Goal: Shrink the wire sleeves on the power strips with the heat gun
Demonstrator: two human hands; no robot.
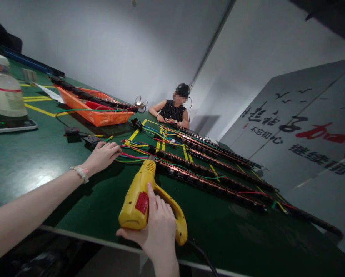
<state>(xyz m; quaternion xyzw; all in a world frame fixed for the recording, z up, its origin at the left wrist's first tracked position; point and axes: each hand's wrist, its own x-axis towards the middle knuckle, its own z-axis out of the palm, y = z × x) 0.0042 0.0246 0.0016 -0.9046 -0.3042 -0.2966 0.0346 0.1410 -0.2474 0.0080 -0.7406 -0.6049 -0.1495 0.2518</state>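
My right hand [156,227] grips the handle of a yellow heat gun [139,196], whose nozzle points at the near end of a long black power strip [189,177] with coloured wires. My left hand [103,156] reaches forward, fingers curled on the bundle of red, green and blue wires [132,157] at that strip's end. A bracelet sits on the left wrist. The gun's black cord [202,254] trails off the table's front edge.
Several more long black strips [218,150] lie across the green table [45,161]. An orange tray [94,107] holds more strips at the back left. A bottle [5,90] stands on a phone [12,125] at far left. Another person [174,109] sits at the far end.
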